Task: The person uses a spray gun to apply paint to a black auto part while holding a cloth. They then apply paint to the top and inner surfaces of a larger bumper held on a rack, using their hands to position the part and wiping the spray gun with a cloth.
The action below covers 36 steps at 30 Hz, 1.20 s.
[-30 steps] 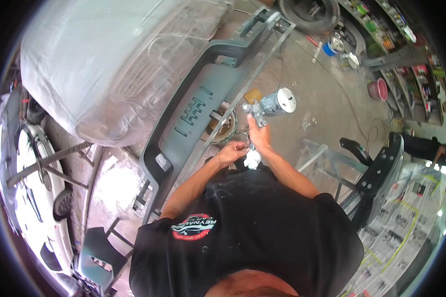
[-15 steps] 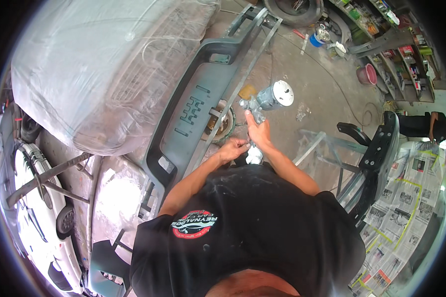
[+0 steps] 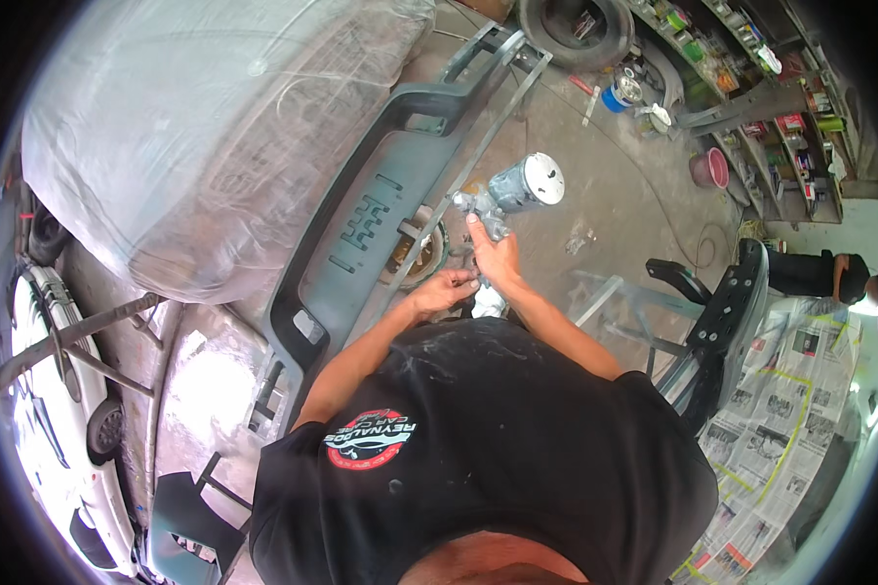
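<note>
My right hand [image 3: 498, 258] is wrapped round the handle of a paint-spattered grey spray gun [image 3: 482, 207], its thumb at the back of the gun body. A round cup [image 3: 541, 178] with a spotted white lid sits on the gun, pointing away to the right. My left hand [image 3: 447, 291] is closed in a pinch by the lower end of the handle; what lies between its fingertips is too small to make out. Left of both hands, a long grey-green bumper [image 3: 346, 253] with slotted openings lies along a metal stand [image 3: 478, 156].
A car under clear plastic sheeting [image 3: 215, 146] fills the upper left. A hose [image 3: 658, 175] trails over the floor. To the right are a dark part on a metal stand [image 3: 644, 312], newspaper-masked panels [image 3: 766, 429] and a person in dark clothes [image 3: 800, 263]. Shelves [image 3: 790, 146] line the upper right.
The whole view has shifted slightly, so the surroundings sit a little further left. Both hands keep nearly the same hold on and beside the spray gun.
</note>
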Tool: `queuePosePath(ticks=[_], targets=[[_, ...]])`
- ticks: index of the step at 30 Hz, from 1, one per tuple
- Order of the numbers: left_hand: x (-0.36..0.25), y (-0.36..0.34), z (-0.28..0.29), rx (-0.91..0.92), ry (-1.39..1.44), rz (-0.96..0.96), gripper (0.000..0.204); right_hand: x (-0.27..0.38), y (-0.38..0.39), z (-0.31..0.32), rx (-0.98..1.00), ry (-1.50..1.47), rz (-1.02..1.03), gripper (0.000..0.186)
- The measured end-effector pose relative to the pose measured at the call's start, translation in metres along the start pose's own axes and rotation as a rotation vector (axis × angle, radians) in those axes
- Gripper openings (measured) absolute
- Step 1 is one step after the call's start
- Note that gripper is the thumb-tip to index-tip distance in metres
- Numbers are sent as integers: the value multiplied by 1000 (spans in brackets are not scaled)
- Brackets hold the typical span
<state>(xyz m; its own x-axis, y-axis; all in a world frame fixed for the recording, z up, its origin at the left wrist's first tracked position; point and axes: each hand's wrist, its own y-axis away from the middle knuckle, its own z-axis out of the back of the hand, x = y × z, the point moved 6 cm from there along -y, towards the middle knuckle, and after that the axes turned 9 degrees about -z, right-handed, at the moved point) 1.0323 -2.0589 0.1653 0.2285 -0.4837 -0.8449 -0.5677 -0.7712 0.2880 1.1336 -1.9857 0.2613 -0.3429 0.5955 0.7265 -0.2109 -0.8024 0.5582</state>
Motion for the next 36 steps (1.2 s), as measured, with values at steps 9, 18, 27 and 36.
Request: queuePosePath(ticks=[9, 18, 27, 36], targets=[[-30, -104, -8, -101, 36, 13, 24, 28, -94, 53, 92, -103, -7, 48], [-93, -299, -43, -215, -208, 124, 37, 74, -275, 170, 16, -16, 58, 44], [-267, -369, -83, -629, -1312, -695, 31, 97, -333, 249, 202, 176, 192, 40], [-279, -387, -110, -289, -1175, -693, 28, 92, -303, 274, 422, 196, 246, 41]])
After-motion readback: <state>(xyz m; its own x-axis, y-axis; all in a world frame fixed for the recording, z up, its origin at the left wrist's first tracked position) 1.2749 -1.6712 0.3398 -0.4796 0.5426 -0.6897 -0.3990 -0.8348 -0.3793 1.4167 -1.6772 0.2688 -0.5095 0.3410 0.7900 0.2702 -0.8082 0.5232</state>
